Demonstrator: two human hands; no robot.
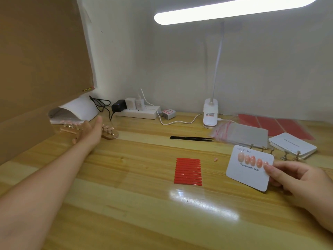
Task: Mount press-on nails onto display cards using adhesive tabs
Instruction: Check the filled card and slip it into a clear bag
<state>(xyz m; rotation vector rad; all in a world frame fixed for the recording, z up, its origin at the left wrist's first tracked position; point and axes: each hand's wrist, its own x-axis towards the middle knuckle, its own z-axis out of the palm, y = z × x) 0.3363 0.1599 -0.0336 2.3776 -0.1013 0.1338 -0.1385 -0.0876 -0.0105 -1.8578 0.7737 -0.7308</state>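
While the stiff, light display card (249, 168) is pinched at its right edge by the right grip (295, 179), the left grip (90, 131) is spread over the fragile nail stands (108, 131).

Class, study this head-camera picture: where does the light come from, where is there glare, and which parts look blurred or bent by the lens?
Head view: a lit lamp bar overhead gives the light; its glare falls on the wooden table near the front; the left hand reaching toward the nail stands is motion-blurred; the display card in the right hand stays fairly sharp; the wide-angle lens bows the table edges.
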